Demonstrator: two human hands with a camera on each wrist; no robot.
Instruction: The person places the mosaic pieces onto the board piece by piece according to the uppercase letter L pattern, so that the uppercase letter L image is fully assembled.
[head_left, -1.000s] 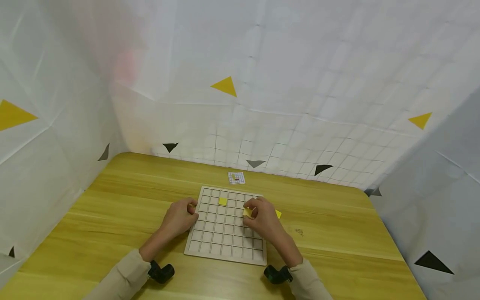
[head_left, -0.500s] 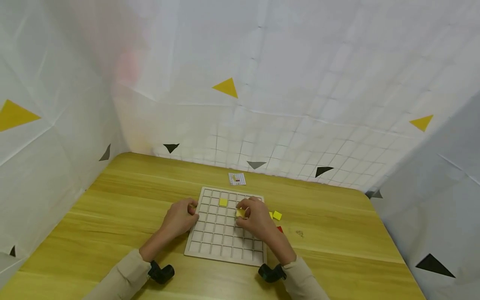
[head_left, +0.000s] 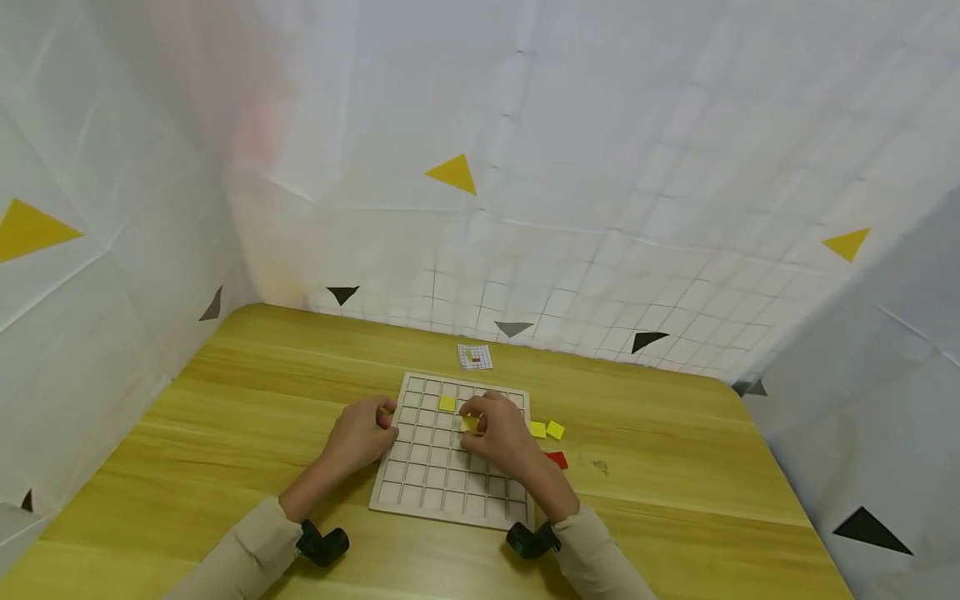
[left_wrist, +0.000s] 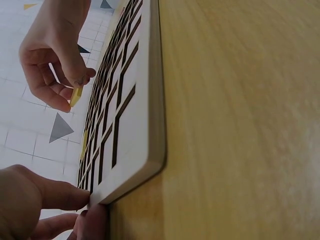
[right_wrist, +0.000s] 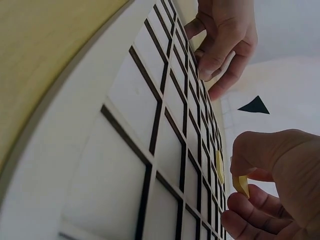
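A pale wooden board with a square grid lies on the table. My left hand holds its left edge; in the left wrist view the thumb lies at the rim with fingers beside it. My right hand pinches a yellow square tile between thumb and fingers, over the board's upper middle. The tile is tilted and stands apart from the grid in the left wrist view. One yellow tile sits in a cell of the second row, left of the right hand.
Two yellow tiles and a red piece, partly hidden by the right forearm, lie right of the board. Behind the board is a small printed grid card with coloured squares. White sheeting closes off the back and sides.
My right hand has moved left across the board with the yellow tile, uncovering the yellow tiles and red piece at right. The left hand stays at the board's edge.
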